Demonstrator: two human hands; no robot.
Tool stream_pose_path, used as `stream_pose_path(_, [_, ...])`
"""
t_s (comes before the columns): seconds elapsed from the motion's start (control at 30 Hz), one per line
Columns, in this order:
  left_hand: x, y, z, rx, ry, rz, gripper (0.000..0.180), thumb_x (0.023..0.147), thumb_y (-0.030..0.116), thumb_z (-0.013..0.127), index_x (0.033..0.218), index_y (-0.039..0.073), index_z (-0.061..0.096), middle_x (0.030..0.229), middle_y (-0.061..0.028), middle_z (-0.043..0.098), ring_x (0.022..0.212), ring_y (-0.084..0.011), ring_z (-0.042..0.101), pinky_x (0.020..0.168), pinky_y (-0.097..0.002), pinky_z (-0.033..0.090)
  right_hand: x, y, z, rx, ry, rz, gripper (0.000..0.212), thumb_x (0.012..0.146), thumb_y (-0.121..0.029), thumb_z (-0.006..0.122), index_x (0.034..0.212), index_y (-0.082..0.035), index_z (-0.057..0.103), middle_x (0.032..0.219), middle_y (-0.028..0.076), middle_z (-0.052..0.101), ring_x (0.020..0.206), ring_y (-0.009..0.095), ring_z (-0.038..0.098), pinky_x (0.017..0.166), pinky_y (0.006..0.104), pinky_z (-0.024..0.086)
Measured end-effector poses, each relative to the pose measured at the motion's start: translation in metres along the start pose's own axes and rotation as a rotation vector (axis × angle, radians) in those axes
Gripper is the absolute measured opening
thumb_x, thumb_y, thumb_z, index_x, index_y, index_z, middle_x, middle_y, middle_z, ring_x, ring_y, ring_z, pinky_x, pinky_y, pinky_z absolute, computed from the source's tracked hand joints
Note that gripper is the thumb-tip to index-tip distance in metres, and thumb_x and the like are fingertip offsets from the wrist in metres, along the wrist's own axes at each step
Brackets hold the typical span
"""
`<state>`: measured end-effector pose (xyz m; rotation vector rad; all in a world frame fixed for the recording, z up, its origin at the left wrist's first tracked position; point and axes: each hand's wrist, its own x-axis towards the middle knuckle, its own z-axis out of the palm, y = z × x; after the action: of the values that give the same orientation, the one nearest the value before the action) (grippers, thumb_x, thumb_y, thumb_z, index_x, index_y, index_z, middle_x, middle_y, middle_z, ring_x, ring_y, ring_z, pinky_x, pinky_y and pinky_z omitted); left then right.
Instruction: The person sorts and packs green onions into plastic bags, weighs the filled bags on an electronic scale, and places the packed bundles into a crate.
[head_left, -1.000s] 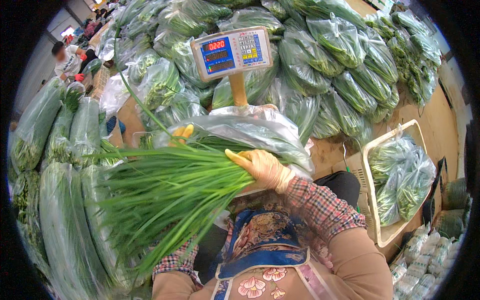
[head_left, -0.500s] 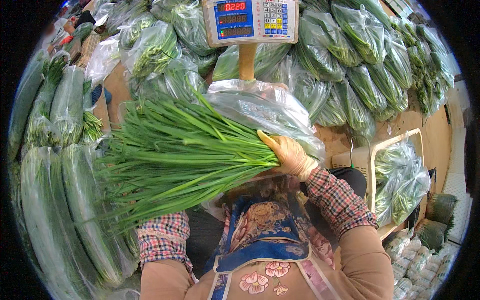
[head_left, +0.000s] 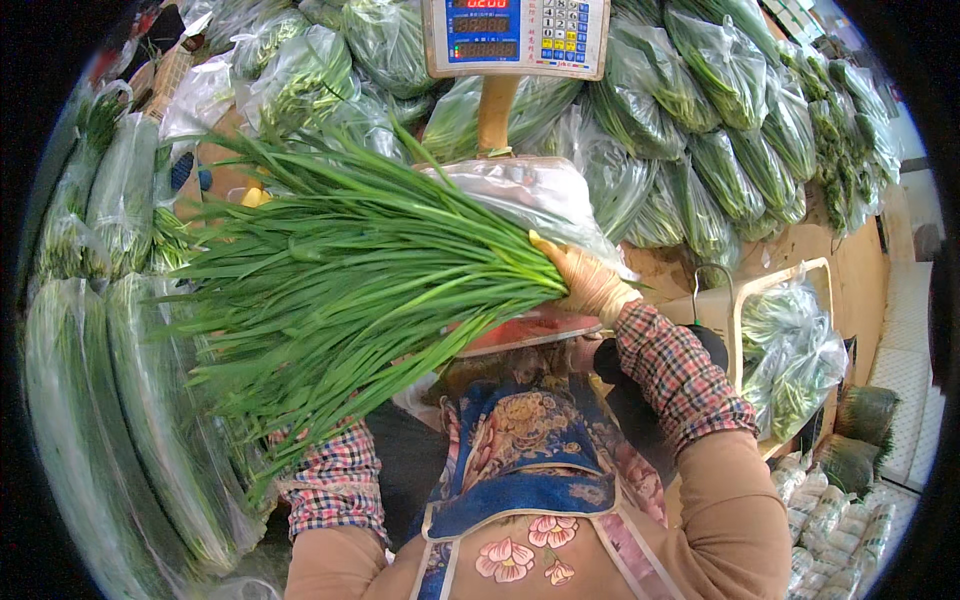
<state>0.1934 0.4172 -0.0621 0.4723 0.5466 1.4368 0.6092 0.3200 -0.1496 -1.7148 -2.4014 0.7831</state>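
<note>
A large loose bunch of long flat green leaves, which look like garlic chives [head_left: 370, 260], fans out to the left in front of me. My right hand [head_left: 590, 280], in a pale rubber glove, is closed around the gathered stem end, thumb on top. My left forearm, in a checked sleeve cover, reaches up beneath the leaf tips, which hide my left hand. A small yellow patch [head_left: 255, 195] shows past the leaves' far edge; I cannot tell what it is. Behind the bunch, clear plastic bags [head_left: 530, 190] lie by the foot of the scale post [head_left: 495, 115].
A digital scale display [head_left: 515, 35] stands at the far middle. Bagged greens [head_left: 715, 70] are piled behind it. Long bagged vegetables [head_left: 80, 400] lie at the left. A cream basket [head_left: 737, 340] holds bagged greens at the right. A red-edged surface [head_left: 530, 330] shows below the bunch.
The bunch has lifted slightly and its leaves have spread wider. My right hand has shifted a little up and right, still gripping the stems. A red-edged surface now shows beneath.
</note>
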Motion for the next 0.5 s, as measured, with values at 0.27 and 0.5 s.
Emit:
stream_pose_path(0.27, [0.003, 0.008, -0.012, -0.013, -0.015, 0.008, 0.042, 0.095, 0.021, 0.052, 0.135, 0.01, 0.046, 0.121, -0.0046, 0.06, 0.101, -0.0094, 0.06, 0.084, -0.0248, 0.052, 0.0, 0.023, -0.022, -0.118, -0.108, 0.259, 0.073, 0.064, -0.027, 0.077, 0.128, -0.01, 0.047, 0.11, 0.021, 0.061, 0.1, 0.035, 0.059, 0.087, 0.0406, 0.047])
stream_pose_path(0.5, [-0.021, 0.061, -0.019, -0.039, -0.344, 0.142, 0.042, 0.093, 0.016, 0.055, 0.133, 0.005, 0.048, 0.123, -0.0031, 0.06, 0.053, 0.0033, 0.034, 0.042, -0.0126, 0.027, -0.006, 0.009, -0.058, -0.323, -0.211, 0.586, 0.066, 0.061, -0.045, 0.075, 0.116, -0.012, 0.06, 0.103, 0.018, 0.066, 0.095, 0.032, 0.063, 0.083, 0.0384, 0.05])
